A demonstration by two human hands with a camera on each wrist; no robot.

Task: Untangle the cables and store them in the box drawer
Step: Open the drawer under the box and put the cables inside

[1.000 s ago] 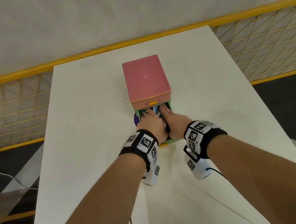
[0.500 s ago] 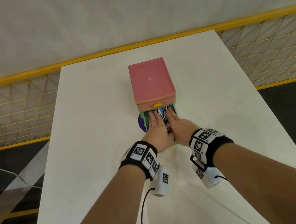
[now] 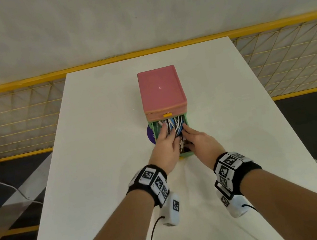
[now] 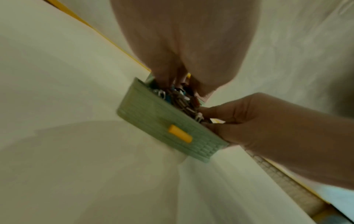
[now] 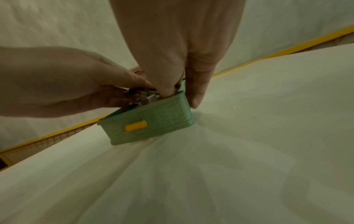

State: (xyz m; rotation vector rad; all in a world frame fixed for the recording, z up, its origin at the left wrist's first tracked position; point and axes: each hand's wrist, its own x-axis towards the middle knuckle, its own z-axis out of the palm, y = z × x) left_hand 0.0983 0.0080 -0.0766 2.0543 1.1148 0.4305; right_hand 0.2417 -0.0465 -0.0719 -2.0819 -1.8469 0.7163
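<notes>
I see one pink box (image 3: 161,90) standing upright on one white table (image 3: 100,149), with one green drawer (image 3: 155,129) pulled out toward me from its bottom. The drawer's front panel carries one yellow handle (image 4: 180,133); a second yellow handle (image 3: 167,115) sits on the pink section above it. The cables (image 3: 173,125) lie inside the open drawer as a mixed bunch of white and blue strands. I cannot count them singly, they overlap too much.

Both of my hands are over the drawer, side by side and nearly touching. My left hand (image 3: 166,145) lies flat with straight fingers pressing down on the cables at the drawer's left side. My right hand (image 3: 198,142) reaches in from the right, its fingers extended onto the bunch. In the right wrist view its thumb (image 5: 198,89) hangs down outside the drawer's side wall. Neither hand is curled round a cable as far as I can see.

One dark purple round object (image 3: 151,135) peeks out from under the box's left side. I count two marker-covered wristbands, one on each wrist.
</notes>
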